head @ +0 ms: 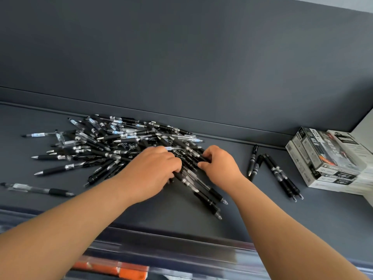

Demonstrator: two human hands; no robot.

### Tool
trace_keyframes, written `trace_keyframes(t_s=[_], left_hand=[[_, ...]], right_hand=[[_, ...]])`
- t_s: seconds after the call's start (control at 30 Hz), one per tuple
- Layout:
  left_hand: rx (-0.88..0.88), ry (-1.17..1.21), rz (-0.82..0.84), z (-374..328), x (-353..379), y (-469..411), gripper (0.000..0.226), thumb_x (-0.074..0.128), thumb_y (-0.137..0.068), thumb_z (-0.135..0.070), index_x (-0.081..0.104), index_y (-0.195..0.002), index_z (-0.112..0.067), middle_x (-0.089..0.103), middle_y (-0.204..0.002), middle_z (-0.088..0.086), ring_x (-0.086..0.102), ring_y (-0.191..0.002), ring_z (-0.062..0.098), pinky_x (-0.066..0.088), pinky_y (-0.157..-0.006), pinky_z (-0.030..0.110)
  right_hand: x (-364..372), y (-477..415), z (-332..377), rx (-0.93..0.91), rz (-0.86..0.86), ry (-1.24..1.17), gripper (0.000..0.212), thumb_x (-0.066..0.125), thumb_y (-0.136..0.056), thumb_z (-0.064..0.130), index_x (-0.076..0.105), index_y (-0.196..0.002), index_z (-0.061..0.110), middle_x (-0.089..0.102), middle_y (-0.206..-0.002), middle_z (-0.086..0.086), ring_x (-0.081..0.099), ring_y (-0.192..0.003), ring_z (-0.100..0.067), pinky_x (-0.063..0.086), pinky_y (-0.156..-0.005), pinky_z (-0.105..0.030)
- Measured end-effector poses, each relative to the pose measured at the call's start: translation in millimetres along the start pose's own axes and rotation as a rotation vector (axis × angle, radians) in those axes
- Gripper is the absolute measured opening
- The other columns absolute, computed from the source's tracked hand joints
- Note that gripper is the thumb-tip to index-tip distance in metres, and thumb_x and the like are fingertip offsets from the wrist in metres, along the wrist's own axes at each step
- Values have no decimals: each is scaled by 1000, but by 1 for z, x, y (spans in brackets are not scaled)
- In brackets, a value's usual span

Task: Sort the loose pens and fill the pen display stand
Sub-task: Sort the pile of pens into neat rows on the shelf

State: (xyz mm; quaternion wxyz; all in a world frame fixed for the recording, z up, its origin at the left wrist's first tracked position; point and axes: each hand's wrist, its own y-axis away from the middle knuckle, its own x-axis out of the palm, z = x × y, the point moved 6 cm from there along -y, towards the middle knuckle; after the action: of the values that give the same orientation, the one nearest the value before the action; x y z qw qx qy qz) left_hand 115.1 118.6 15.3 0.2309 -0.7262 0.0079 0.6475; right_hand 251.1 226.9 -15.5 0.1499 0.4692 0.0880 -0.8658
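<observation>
Stretching wide, the dark shelf has bare room along its front edge and between the pile and the right end, while a grey wall closes off its back edge. Boxes are stacked at the back right corner, and a few sorted pens lie near them, apart from the pile. A stray pen lies by the left front edge. The pile covers the middle and left, reaching almost to the back edge. The left hand sits on the pile's near right side, fingers curled down over a bundle of pens whose tips point at the front edge. The right hand is just beside it, fingers curled, pinching a black pen at the pile's right rim.
</observation>
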Motion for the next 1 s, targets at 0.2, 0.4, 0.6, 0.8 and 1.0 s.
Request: trace_keyframes(t_s=[0.2, 0.4, 0.6, 0.8, 1.0], left_hand=[[-130, 8, -20, 26, -10, -2, 19, 59, -91, -21, 66, -109, -24, 63, -96, -10, 49, -92, 15, 40, -82, 29], [-201, 36, -9, 34, -9, -1, 20, 56, -93, -25, 66, -110, -26, 59, -96, -13, 46, -94, 12, 36, -82, 25], [-223, 95, -51, 33, -12, -7, 17, 60, -90, -23, 68, -105, -26, 59, -92, -15, 48, -91, 12, 42, -83, 30], [-236, 117, -74, 30, -14, -19, 18, 61, -89, -23, 69, -105, -26, 62, -94, -13, 46, -92, 11, 42, -81, 30], [-271, 119, -56, 23, -9, -35, 17, 60, -90, -24, 68, -105, -26, 54, -84, -17, 39, -89, 9, 30, -74, 25]], right_hand=[[5, 0, 8, 45, 164, 53, 42, 63, -89, 30, 52, -125, 10, 59, -119, -6, 55, -109, -26, 41, -82, -28], [0, 6, 4, 78, 235, 71, 27, 53, -93, 24, 48, -114, 7, 57, -100, -8, 58, -88, -26, 44, -72, -32], [-17, 9, 1, 41, 246, 24, 10, 46, -90, 18, 49, -93, 8, 51, -77, -4, 44, -61, -18, 36, -52, -26], [-55, 18, -4, 20, 366, 45, 9, 52, -89, 22, 55, -85, 15, 61, -73, -2, 52, -64, -17, 40, -61, -27], [-88, 25, -28, 72, 364, -123, 12, 57, -81, 21, 60, -85, 10, 68, -84, -10, 55, -67, -16, 47, -70, -34]])
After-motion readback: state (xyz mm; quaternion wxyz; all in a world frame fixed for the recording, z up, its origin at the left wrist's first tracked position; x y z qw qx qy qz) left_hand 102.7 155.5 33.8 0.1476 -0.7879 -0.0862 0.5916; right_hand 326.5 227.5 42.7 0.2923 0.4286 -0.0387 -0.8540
